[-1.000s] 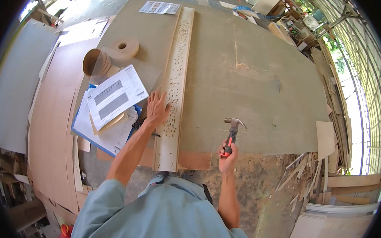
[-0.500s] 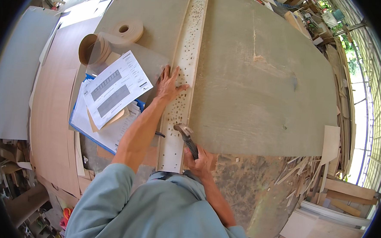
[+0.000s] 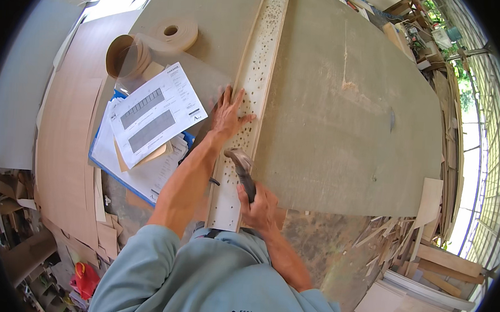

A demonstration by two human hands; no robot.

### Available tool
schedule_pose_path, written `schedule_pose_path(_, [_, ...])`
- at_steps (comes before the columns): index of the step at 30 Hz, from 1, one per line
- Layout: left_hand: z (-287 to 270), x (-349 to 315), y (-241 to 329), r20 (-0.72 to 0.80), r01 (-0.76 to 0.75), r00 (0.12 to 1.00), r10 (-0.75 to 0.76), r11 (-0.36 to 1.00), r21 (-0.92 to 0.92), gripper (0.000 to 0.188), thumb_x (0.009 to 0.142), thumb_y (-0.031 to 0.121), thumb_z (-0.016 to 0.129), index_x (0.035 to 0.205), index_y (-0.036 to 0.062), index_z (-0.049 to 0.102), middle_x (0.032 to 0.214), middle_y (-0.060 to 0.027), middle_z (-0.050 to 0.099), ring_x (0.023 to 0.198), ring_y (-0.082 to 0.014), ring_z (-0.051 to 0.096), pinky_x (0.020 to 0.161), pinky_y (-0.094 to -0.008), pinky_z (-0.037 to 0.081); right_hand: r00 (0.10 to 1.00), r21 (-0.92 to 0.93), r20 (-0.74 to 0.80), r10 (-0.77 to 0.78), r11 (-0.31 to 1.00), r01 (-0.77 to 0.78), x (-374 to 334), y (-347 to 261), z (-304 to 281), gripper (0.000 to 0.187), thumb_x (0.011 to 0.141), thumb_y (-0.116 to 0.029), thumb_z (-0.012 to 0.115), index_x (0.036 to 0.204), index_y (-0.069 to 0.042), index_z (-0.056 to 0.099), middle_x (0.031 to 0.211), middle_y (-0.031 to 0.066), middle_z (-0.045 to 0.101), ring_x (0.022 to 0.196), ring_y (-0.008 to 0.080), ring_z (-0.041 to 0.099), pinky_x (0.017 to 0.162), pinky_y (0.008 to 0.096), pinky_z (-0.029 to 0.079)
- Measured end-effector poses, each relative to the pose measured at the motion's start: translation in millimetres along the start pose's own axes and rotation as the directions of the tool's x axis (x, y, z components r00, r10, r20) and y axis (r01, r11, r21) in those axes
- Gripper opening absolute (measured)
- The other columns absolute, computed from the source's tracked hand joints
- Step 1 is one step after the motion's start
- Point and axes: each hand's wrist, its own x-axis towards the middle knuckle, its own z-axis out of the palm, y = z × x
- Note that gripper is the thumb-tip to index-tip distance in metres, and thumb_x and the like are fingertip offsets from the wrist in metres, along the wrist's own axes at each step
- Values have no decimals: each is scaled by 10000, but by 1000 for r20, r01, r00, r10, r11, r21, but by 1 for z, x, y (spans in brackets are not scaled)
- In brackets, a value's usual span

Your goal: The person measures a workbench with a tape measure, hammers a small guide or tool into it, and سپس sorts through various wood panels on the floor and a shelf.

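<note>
- Hammer (image 3: 242,168): gripped low on its dark handle by the right hand (image 3: 260,206), fingers fully wrapped; the head rests on or just above the pale strip, near the bench's near edge.
- Pale strip (image 3: 252,94): a long narrow board, pitted with many small dark holes, running from the near edge of the bench toward the far edge, lying along the left edge of a large grey panel (image 3: 343,110).
- Left hand (image 3: 228,114): laid flat, fingers spread, palm pressing the strip just beyond the hammer head; it clasps nothing.
- Step in hand (a judgement): hammering along the strip while the left hand steadies it. The next blow calls for keeping the head clear of the spread fingers.
- Beside the strip, toward the bench's left edge: printed sheets (image 3: 156,114) on a blue folder (image 3: 119,174), and two rolls of brown edging tape (image 3: 174,32).
- Not discernible: whether a nail or pin sits under the head; the strip's near end is hidden by the person's arms and shirt.
</note>
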Motion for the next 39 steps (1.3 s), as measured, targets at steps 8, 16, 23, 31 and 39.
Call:
schedule_pose_path(8, [6, 3, -6, 19, 36, 999, -34, 994, -107, 890, 697, 546, 666, 1408, 184, 270, 1472, -193, 138, 1356, -383, 118, 1067, -507, 185, 990, -154, 144, 2, 988, 21, -19, 29, 25, 261, 819, -273, 610, 774, -26, 540, 622, 148, 546, 553, 330, 542, 507, 419, 409])
schedule_pose_path(16, [-5, 2, 3, -4, 34, 999, -34, 997, -67, 902, 688, 504, 694, 1414, 196, 256, 1466, -192, 154, 1342, -386, 169, 1045, -473, 270, 961, 81, -224, 163, 986, -149, 75, 61, 22, 320, 851, -316, 576, 745, -15, 550, 606, 187, 564, 534, 379, 552, 487, 437, 415])
schedule_pose_path(23, [-12, 2, 6, -6, 25, 1000, -26, 994, -105, 877, 693, 489, 694, 1403, 173, 287, 1462, -192, 168, 1352, -379, 142, 1075, -504, 174, 939, -150, -326, -112, 987, 66, 218, 83, 20, 352, 857, -335, 560, 710, -15, 550, 612, 176, 589, 551, 363, 574, 572, 424, 441])
schedule_pose_path(31, [-18, 4, 6, 18, 48, 999, -47, 992, -114, 852, 708, 494, 678, 1399, 167, 303, 1474, -174, 159, 1374, -340, 83, 1080, -525, 69, 993, -307, -107, 46, 948, -77, 253, 90, 33, 392, 845, -387, 549, 702, -22, 567, 595, 173, 585, 585, 342, 584, 612, 425, 433])
schedule_pose_path(39, [-16, 1, 4, -5, 31, 1000, -31, 997, -68, 847, 704, 524, 662, 1392, 172, 313, 1461, -182, 184, 1355, -370, 143, 1075, -550, 79, 977, -193, -209, -32, 981, -9, 257, 83, 38, 388, 854, -375, 530, 708, -18, 571, 615, 176, 590, 609, 346, 575, 634, 431, 425])
